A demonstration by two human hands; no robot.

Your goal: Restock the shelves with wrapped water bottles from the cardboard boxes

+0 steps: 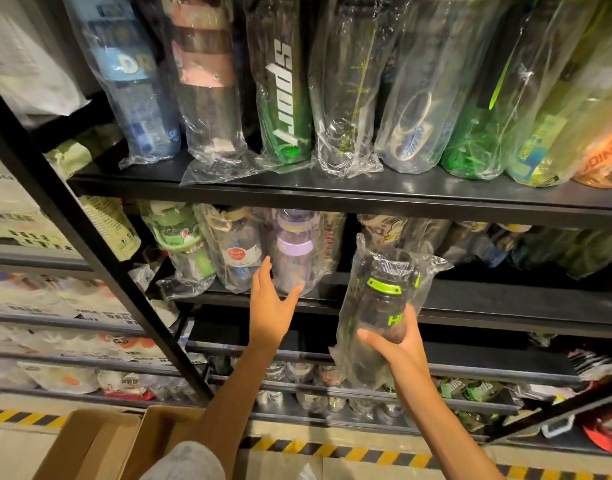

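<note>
My right hand [396,344] grips a dark bottle with a lime-green collar [380,306], sealed in clear plastic wrap, held upright in front of the second shelf [488,299]. To its left, my left hand [271,303] is stretched out with straight fingers, its fingertips at the base of a purple-lidded wrapped bottle [294,251] standing on that shelf. An open cardboard box [100,445] sits at the bottom left, its inside mostly hidden.
The top shelf [332,188] is packed with tall wrapped bottles. More wrapped bottles fill the second shelf's left and far right, with a gap behind the held bottle. A black diagonal brace [90,244] crosses the left side. Lower shelves hold small items; yellow-black tape marks the floor.
</note>
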